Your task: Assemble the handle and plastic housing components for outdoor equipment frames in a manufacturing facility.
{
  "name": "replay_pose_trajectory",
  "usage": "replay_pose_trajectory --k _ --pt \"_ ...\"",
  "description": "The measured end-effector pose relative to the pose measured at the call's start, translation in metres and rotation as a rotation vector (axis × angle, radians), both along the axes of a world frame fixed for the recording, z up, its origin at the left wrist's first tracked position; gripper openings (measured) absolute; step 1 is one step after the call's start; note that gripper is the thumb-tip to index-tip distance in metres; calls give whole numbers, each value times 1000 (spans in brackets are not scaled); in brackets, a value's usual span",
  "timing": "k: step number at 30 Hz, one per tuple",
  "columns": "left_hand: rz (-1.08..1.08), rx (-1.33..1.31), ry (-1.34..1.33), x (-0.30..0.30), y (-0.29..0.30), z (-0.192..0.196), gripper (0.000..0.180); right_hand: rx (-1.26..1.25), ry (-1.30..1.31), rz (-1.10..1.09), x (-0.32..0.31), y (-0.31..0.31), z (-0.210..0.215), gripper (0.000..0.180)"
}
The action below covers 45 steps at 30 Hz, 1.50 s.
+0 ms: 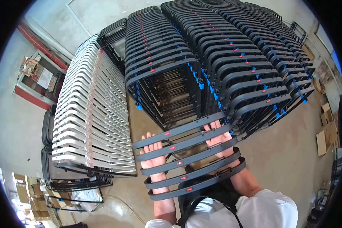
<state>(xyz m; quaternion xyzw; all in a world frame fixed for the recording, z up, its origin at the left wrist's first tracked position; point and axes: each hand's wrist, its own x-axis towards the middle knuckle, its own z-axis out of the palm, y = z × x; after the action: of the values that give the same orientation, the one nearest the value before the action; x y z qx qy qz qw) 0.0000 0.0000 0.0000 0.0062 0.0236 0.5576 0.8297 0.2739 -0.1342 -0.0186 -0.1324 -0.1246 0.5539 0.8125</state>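
Left hand (152, 157), right hand (218, 138), curved black frames (186, 167)

Your frames (190, 163) look like matt dark plastic; at ten o'clock, silvery frames (91, 114) seem glossy metal; the floor (288, 152) is rough concrete.

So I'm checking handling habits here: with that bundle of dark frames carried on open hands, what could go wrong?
1. The five dark frames rest fanned across the left hand and right hand, fingers spread, not clasped; one could slide off.
2. The black frame rows stand packed close just ahead; a bump with the load might tip some.
3. Loose frames on the floor by the white stack may catch a foot.
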Motion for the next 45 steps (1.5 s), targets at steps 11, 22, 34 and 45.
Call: replay_pose_trajectory --k 11,22,34,45 --pt "445 201 175 -13 -195 77 65 -95 297 378 18 -82 46 51" --pt "831 139 60 -13 -430 88 60 -14 -22 863 12 -165 52 44" --pt "1273 96 -181 75 -649 120 61 -121 -212 1197 1 -283 120 58" --pt "1607 120 -204 221 -817 184 59 -127 -245 1541 52 -398 207 56"
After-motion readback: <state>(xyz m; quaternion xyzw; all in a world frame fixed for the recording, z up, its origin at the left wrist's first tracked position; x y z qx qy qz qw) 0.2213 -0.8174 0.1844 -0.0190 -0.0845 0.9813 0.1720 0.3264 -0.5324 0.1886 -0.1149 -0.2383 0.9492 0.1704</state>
